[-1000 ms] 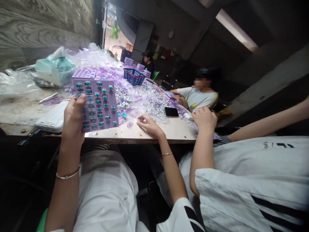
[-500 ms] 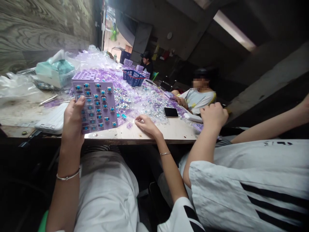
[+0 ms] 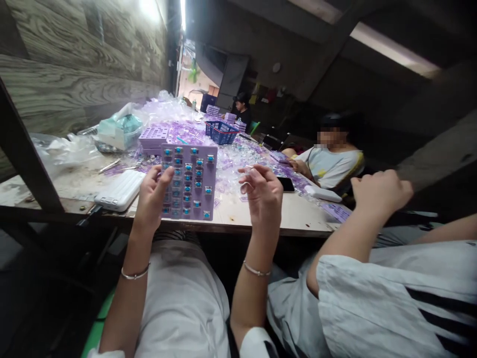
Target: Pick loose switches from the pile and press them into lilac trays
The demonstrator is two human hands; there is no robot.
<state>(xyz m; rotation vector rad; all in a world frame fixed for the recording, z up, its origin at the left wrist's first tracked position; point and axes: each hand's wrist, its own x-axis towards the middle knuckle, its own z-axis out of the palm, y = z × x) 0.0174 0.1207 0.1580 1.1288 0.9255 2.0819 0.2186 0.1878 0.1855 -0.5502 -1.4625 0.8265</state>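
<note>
My left hand (image 3: 151, 196) grips the left edge of a purple board (image 3: 209, 171), thumb on its face. The board is held upright above the table's front edge. Rows of small bright-blue pieces in clear or silvery holders (image 3: 188, 178) sit on it, some partly behind my thumb. To the right of the board, apart from it, my right hand (image 3: 264, 196) is raised with its fingers bent together in a pinch. Whatever is between those fingertips is too small to make out. Loose clear and purple bits (image 3: 227, 171) lie on the table behind both hands.
A white power bank (image 3: 119, 190), stacked purple boards (image 3: 153, 141), a teal-filled box (image 3: 121, 130) and a blue basket (image 3: 220, 133) stand on the table. A black phone (image 3: 286, 184) lies behind my right hand. A co-worker's bent arm (image 3: 372, 209) is close at right; another person (image 3: 331, 154) sits beyond.
My right hand has lifted off the tabletop, its fingers now pinched near the board's right side. The whole view has shifted, so the board and table appear farther right and lower.
</note>
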